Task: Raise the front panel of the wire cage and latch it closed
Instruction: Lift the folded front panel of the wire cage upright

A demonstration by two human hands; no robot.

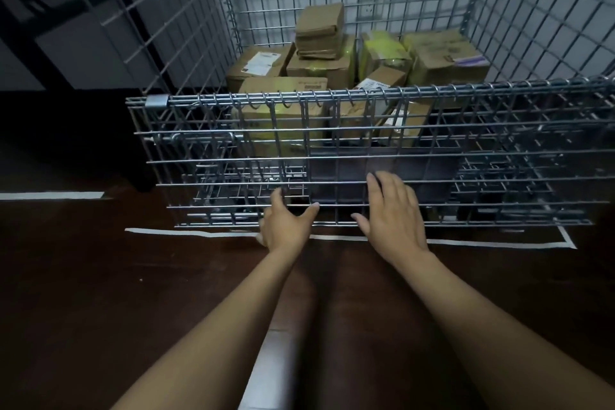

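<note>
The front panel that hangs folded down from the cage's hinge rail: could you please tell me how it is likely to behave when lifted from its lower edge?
The front panel is welded wire mesh, so it should stay stiff. Wire loops along the hinge rail suggest it will swing upward rather than slide. It spans the cage's width, so it may feel fairly heavy; both hands sit near its bottom edge.

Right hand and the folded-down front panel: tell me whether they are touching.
Touching. In the head view the right hand lies flat on the front panel, its fingers crossing the horizontal wires near the lower edge, with no gap visible.

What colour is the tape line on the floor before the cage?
White tape line, head view.
</note>
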